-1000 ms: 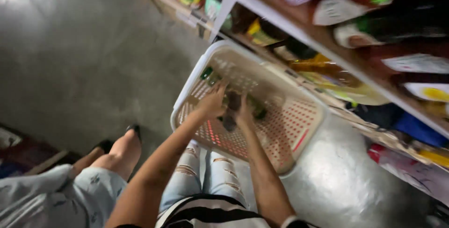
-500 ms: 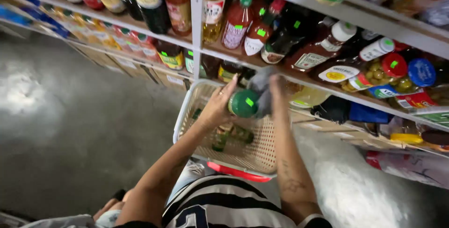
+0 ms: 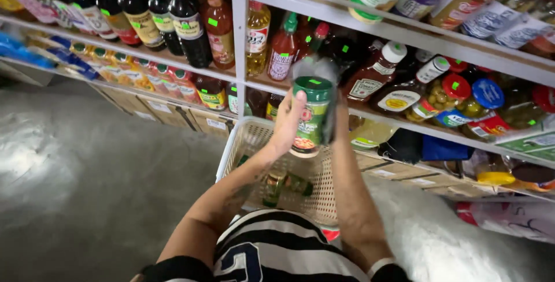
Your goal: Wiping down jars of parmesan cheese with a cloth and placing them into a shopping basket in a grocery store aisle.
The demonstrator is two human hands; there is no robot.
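Note:
A green-lidded shaker jar (image 3: pixel 311 114) with a green label is held up in front of the shelf, above the basket. My left hand (image 3: pixel 287 123) grips its left side. My right hand (image 3: pixel 337 114) wraps its right side, mostly hidden behind the jar. Below my arms a white plastic basket (image 3: pixel 245 140) holds two small green-capped jars (image 3: pixel 286 185) lying on its mesh floor. The held jar is level with the middle shelf, in front of dark sauce bottles (image 3: pixel 352 62).
White metal shelves (image 3: pixel 370 21) run across the top and right, packed with sauce bottles, oil bottles (image 3: pixel 257 36), ketchup (image 3: pixel 373 74) and jars of olives (image 3: pixel 448 94). Cardboard boxes (image 3: pixel 167 114) sit on the lowest shelf. Grey concrete floor (image 3: pixel 75 189) stretches to the left.
Both hands have risen out of the basket with the green-lidded jar and now hold it higher, at shelf level. My view has tilted up toward the shelves.

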